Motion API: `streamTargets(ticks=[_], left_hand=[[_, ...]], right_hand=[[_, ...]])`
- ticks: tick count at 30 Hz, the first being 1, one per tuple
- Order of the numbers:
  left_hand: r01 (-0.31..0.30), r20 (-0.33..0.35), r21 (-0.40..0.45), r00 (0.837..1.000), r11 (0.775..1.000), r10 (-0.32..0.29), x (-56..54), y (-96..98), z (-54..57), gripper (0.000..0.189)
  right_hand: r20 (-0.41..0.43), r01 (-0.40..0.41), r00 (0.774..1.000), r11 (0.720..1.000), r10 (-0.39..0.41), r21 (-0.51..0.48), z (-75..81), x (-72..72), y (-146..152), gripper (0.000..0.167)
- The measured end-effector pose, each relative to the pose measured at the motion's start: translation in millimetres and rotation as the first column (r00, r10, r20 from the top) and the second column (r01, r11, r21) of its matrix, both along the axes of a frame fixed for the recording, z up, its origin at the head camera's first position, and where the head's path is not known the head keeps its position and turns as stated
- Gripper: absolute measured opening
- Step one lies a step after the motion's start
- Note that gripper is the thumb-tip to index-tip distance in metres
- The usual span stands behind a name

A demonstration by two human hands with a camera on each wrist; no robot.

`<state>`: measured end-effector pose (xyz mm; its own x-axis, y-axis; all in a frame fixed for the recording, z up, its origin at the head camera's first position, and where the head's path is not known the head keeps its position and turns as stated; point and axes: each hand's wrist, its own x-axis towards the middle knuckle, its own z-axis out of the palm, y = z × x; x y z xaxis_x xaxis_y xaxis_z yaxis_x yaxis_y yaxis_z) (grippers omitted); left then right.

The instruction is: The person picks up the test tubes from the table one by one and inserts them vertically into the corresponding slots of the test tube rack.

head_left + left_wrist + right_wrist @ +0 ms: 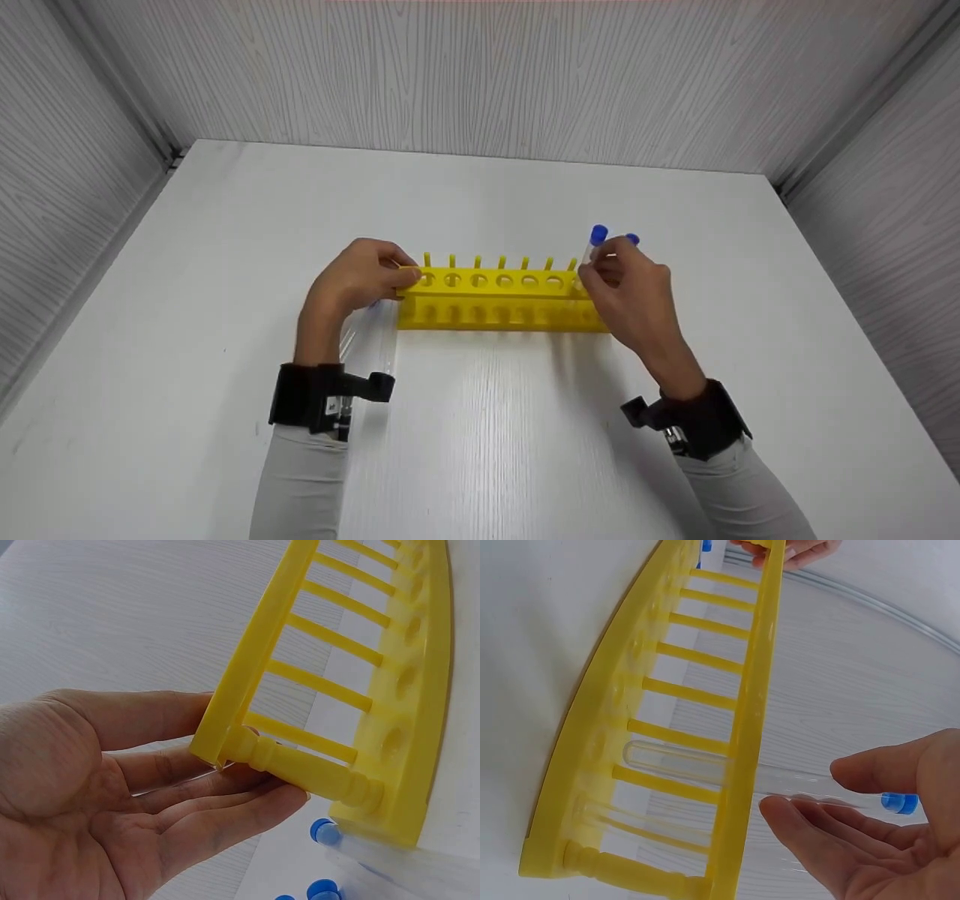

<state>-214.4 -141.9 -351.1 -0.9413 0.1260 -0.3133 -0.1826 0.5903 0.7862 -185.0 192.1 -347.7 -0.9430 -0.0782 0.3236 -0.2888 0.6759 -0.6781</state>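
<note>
A small white rectangular label [332,406] is sitting on the black wrist strap [296,395] around the person's left wrist, at the near left of the scene. Its dark marks are showing too small and blurred to read. No text, brand, number or sign is appearing legibly.

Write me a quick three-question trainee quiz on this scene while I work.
1. Which end of the yellow rack does the left hand grip?
2. True or false: the tube in the right hand has a red cap.
3. Where is that tube's rounded tip relative to the upper plate: (a) above it, (b) below it, (c) level with it?

Key:
1. The person's left end.
2. False; the cap is blue.
3. (b)
</note>
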Motion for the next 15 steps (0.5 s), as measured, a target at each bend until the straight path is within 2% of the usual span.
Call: streamTargets(ticks=[6, 15], left_hand=[[0.002, -0.01, 0.0, 1.0, 1.0, -0.002, -0.3, 0.3, -0.8, 0.033], [0.003, -0.01, -0.02, 1.0, 1.0, -0.003, 0.8, 3.0, 0.5, 0.034]], right_hand=[[0.05, 0.01, 0.999, 1.0, -0.011, 0.026, 0.2, -1.4, 0.1, 0.021], [0.078, 0.02, 0.997, 0.999, -0.024, 0.043, -0.8, -1.8, 1.8, 0.022]])
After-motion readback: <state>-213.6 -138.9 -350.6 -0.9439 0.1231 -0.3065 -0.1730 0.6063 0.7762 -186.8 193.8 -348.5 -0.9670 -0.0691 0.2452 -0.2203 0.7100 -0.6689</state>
